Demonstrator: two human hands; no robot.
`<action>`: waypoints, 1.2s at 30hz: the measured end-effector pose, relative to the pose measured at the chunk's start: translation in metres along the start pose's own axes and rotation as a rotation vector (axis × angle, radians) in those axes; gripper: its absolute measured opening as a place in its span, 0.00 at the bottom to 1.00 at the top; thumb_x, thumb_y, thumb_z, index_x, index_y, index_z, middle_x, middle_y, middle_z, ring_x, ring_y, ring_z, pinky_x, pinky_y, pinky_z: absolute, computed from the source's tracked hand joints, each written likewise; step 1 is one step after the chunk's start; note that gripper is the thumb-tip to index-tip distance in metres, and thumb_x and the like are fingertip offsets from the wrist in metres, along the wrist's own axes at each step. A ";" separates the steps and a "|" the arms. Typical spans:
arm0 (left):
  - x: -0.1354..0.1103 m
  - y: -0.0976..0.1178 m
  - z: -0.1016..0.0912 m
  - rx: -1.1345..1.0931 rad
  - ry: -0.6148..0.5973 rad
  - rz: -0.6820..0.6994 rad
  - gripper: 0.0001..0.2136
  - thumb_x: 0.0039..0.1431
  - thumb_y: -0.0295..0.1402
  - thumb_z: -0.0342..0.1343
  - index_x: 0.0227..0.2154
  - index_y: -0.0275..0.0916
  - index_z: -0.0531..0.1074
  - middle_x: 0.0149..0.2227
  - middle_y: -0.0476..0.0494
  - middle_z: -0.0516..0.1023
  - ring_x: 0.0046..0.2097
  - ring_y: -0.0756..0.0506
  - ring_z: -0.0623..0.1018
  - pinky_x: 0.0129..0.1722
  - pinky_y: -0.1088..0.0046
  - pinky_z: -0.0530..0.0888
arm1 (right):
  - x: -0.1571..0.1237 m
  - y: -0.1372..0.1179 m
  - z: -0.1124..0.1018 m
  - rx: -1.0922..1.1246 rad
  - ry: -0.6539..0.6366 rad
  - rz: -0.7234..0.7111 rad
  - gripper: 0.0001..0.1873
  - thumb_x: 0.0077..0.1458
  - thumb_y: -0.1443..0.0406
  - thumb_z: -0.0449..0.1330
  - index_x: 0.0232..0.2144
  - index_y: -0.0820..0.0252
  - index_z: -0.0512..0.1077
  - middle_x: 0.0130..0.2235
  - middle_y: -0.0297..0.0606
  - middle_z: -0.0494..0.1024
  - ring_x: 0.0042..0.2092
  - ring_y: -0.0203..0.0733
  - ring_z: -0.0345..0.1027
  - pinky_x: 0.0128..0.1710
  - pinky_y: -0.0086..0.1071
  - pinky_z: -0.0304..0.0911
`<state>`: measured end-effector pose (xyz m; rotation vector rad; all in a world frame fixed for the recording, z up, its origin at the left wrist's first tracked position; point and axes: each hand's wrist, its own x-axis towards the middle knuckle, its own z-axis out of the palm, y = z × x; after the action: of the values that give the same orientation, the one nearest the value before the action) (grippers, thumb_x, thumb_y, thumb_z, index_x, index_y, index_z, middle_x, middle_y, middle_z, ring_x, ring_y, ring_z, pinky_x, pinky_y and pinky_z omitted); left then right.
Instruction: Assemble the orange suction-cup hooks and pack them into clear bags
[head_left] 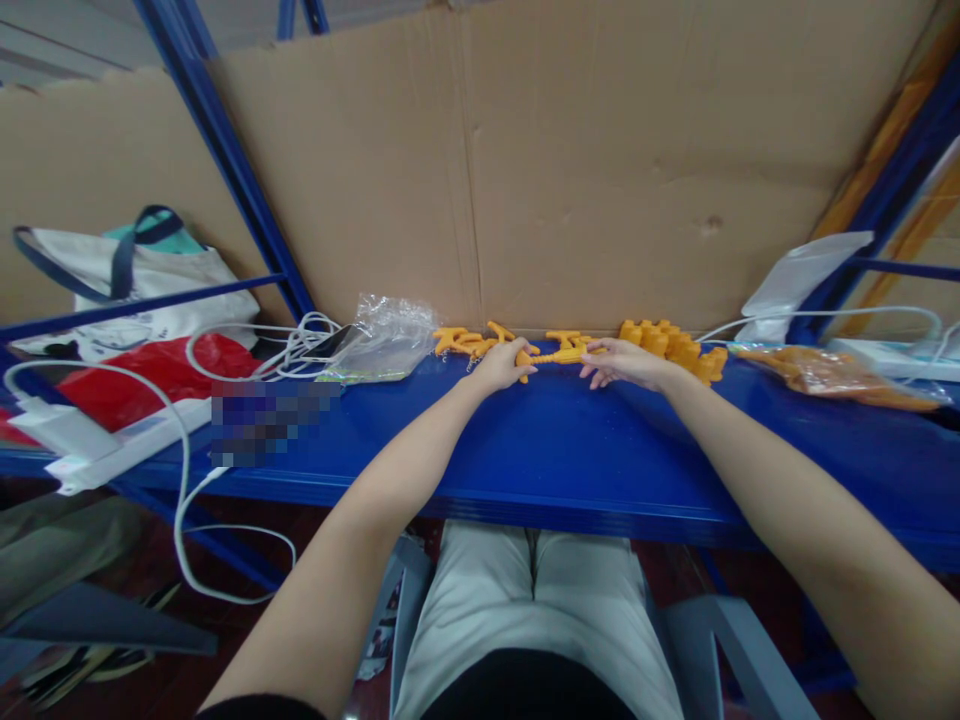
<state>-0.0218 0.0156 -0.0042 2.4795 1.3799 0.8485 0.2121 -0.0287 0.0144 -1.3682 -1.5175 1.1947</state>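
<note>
My left hand (pixel 504 366) is closed around the left end of a long, thin orange plastic piece (pixel 559 356), just above the blue shelf. At the piece's right end, my right hand (pixel 624 362) pinches with thumb and forefinger, its other fingers loosely curled. The exact kind of piece is too small to make out. Behind it lies another orange T-shaped part (pixel 564 337). Several orange parts with small metal chains (pixel 461 341) lie beyond my left hand. Beside my right hand stands a cluster of chunky orange pieces (pixel 667 345).
A clear plastic bag (pixel 394 340) and coiled white cables (pixel 307 340) lie to the left, near a power strip (pixel 142 440). A bag of orange parts (pixel 847 375) is at the right. Cardboard (pixel 570 170) walls the back of the blue shelf (pixel 540 450).
</note>
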 end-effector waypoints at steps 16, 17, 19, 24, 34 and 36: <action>0.001 -0.001 0.000 -0.008 -0.029 0.006 0.12 0.55 0.29 0.64 0.42 0.38 0.71 0.28 0.51 0.77 0.27 0.51 0.77 0.32 0.77 0.74 | 0.007 0.008 -0.002 -0.051 -0.034 0.052 0.15 0.65 0.54 0.54 0.38 0.60 0.69 0.32 0.42 0.81 0.22 0.33 0.71 0.17 0.23 0.61; 0.001 -0.001 0.000 -0.009 -0.030 0.004 0.12 0.55 0.29 0.64 0.42 0.38 0.71 0.28 0.51 0.77 0.27 0.52 0.77 0.31 0.77 0.74 | 0.008 0.010 -0.004 -0.039 -0.056 0.033 0.13 0.64 0.56 0.57 0.42 0.60 0.70 0.37 0.44 0.82 0.25 0.34 0.73 0.18 0.23 0.63; 0.001 -0.002 0.000 -0.007 -0.034 -0.005 0.12 0.56 0.29 0.64 0.42 0.38 0.71 0.28 0.51 0.76 0.27 0.52 0.77 0.31 0.77 0.74 | 0.009 0.013 -0.008 -0.023 -0.086 0.003 0.13 0.62 0.60 0.60 0.48 0.58 0.70 0.46 0.45 0.81 0.29 0.34 0.75 0.20 0.22 0.64; 0.001 -0.001 0.000 -0.006 -0.038 0.004 0.12 0.55 0.29 0.64 0.42 0.39 0.71 0.28 0.52 0.76 0.27 0.52 0.77 0.32 0.77 0.74 | 0.008 0.013 -0.006 -0.030 -0.058 0.002 0.10 0.63 0.61 0.60 0.43 0.60 0.72 0.43 0.46 0.82 0.28 0.33 0.75 0.21 0.21 0.65; 0.000 0.002 -0.001 -0.009 -0.033 -0.003 0.12 0.56 0.28 0.64 0.41 0.38 0.71 0.29 0.51 0.76 0.27 0.52 0.77 0.31 0.77 0.74 | 0.010 0.008 0.001 -0.060 -0.014 0.077 0.21 0.65 0.51 0.52 0.34 0.62 0.71 0.25 0.42 0.79 0.20 0.35 0.71 0.16 0.23 0.60; 0.000 0.002 -0.001 -0.024 -0.034 -0.015 0.12 0.55 0.28 0.64 0.41 0.38 0.71 0.28 0.51 0.76 0.27 0.51 0.77 0.30 0.77 0.73 | 0.007 0.007 -0.002 -0.033 -0.057 0.026 0.12 0.62 0.57 0.60 0.41 0.60 0.71 0.33 0.41 0.82 0.25 0.35 0.74 0.20 0.23 0.65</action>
<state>-0.0206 0.0145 -0.0026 2.4509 1.3676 0.8112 0.2155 -0.0212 0.0076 -1.3897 -1.5699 1.2391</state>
